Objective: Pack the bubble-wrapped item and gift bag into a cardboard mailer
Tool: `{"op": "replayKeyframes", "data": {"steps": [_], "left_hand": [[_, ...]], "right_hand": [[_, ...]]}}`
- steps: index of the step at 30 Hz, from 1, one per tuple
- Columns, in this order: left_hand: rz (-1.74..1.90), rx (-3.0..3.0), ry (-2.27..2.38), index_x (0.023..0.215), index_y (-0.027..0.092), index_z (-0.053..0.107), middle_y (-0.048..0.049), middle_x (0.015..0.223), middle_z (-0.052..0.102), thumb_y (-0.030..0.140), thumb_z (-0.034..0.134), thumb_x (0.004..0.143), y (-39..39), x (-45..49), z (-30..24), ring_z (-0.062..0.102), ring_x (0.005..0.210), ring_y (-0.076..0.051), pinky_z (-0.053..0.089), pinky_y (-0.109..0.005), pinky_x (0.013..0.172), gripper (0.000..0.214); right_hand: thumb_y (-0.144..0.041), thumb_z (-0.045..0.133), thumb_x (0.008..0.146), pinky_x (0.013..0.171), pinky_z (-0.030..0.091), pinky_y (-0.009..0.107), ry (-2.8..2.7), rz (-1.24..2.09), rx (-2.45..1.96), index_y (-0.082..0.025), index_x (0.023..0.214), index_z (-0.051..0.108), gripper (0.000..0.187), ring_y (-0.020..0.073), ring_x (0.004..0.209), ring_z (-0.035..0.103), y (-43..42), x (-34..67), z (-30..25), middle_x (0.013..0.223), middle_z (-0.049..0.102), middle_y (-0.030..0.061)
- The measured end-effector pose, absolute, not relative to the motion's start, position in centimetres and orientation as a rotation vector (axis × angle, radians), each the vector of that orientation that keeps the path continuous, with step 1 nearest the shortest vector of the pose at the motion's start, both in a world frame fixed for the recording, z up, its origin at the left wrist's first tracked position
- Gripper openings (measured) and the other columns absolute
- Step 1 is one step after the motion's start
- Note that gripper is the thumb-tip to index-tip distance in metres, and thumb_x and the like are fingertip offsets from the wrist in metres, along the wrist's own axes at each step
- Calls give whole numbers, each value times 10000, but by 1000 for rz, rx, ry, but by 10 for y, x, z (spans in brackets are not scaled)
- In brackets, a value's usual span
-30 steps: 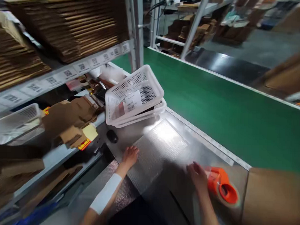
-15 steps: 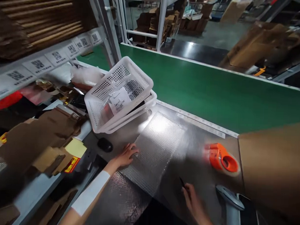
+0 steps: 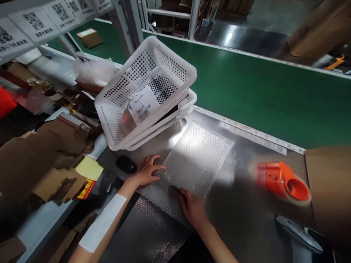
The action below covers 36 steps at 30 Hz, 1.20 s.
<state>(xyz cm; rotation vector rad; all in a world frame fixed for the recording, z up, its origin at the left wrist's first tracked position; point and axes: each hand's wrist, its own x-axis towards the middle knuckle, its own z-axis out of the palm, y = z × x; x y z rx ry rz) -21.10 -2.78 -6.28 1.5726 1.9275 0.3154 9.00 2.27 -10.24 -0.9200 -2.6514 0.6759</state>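
Right hand (image 3: 194,209), head view: moved left from the bare desk (image 3: 242,210) beside the bubble wrap (image 3: 197,159) to the sheet's nearer part; fingers curled, apparently closed on a slim dark tool (image 3: 175,189), type not determinable. Left hand (image 3: 146,172): fingers spread, nothing held, fingertips at the sheet's left edge; pressure not determinable. Bubble wrap: flat, running from near the desk's far edge toward its near edge. White baskets (image 3: 157,117): two, stacked askew, far left corner. Mouse (image 3: 126,164): left edge, just beside the left hand. Tape dispenser (image 3: 286,181): orange, toward the right edge, well apart from both hands. Step in hand, by judgement: working across the sheet with the tool, possibly cutting. Next move calls for the left hand pinning the wrap, fingers clear of the tool's line.
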Motion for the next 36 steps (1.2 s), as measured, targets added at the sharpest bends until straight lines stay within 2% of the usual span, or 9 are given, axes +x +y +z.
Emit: {"op": "replayKeyframes", "data": {"steps": [5, 8, 13, 18, 23, 27, 31, 36], "left_hand": [[305, 1544, 1925, 1323, 442, 679, -36, 1626, 344, 178, 774, 809, -27, -211, -60, 309, 1513, -374, 295, -636, 1229, 585], [308, 1557, 1930, 1321, 443, 681, -26, 1618, 367, 170, 774, 802, -26, -210, -58, 345, 1490, -364, 313, -629, 1222, 594], [292, 1590, 1917, 1339, 429, 674, -45, 1632, 352, 119, 731, 800, -27, -212, -61, 348, 1486, -391, 352, -648, 1182, 624], [259, 1589, 1900, 1359, 468, 647, -31, 1647, 336, 192, 773, 822, -27, -215, -60, 333, 1500, -371, 348, -645, 1190, 617], [200, 1546, 1865, 1405, 476, 610, -19, 1680, 298, 153, 731, 844, -27, -217, -49, 269, 1529, -429, 269, -717, 1203, 659], [174, 1550, 1868, 1406, 475, 612, -47, 1692, 277, 174, 749, 846, -25, -217, -44, 238, 1552, -423, 252, -703, 1218, 650], [138, 1496, 1868, 1402, 488, 612, -35, 1704, 255, 186, 736, 861, -23, -216, -41, 209, 1563, -433, 223, -708, 1224, 632], [121, 1510, 1873, 1391, 497, 618, -24, 1698, 243, 193, 724, 876, -24, -217, -43, 213, 1554, -416, 221, -684, 1227, 607]], "right_hand": [[-215, 385, 1074, 676, 547, 277, -2830, 567, -921, -201, 1314, 637, 349, 207, 857, 748, 17, 61, -72, 1040, 751, 85], [-175, 427, 1050, 659, 545, 271, -3014, 596, -1006, -193, 1395, 612, 392, 216, 857, 746, 16, 29, -58, 1086, 737, 101], [-92, 435, 1008, 699, 558, 277, -3102, 651, -1080, -234, 1541, 476, 553, 213, 875, 742, 17, -5, -56, 1138, 711, 104], [-39, 394, 976, 679, 539, 274, -3105, 664, -1161, -201, 1521, 504, 579, 201, 842, 737, 13, -8, -66, 1192, 684, 141], [-10, 371, 942, 628, 541, 274, -3072, 604, -1156, -217, 1506, 523, 619, 200, 774, 733, 7, -10, -71, 1156, 693, 137], [9, 387, 927, 616, 559, 275, -3081, 578, -1163, -209, 1500, 528, 629, 210, 781, 738, 2, 1, -73, 1155, 694, 145], [7, 437, 903, 630, 592, 283, -3051, 566, -1180, -216, 1500, 543, 646, 219, 785, 742, -5, 57, -81, 1169, 695, 143], [-65, 419, 914, 446, 502, 257, -3015, 425, -1295, -283, 1449, 610, 609, 187, 602, 693, -19, 193, -92, 1060, 708, 105]]}}
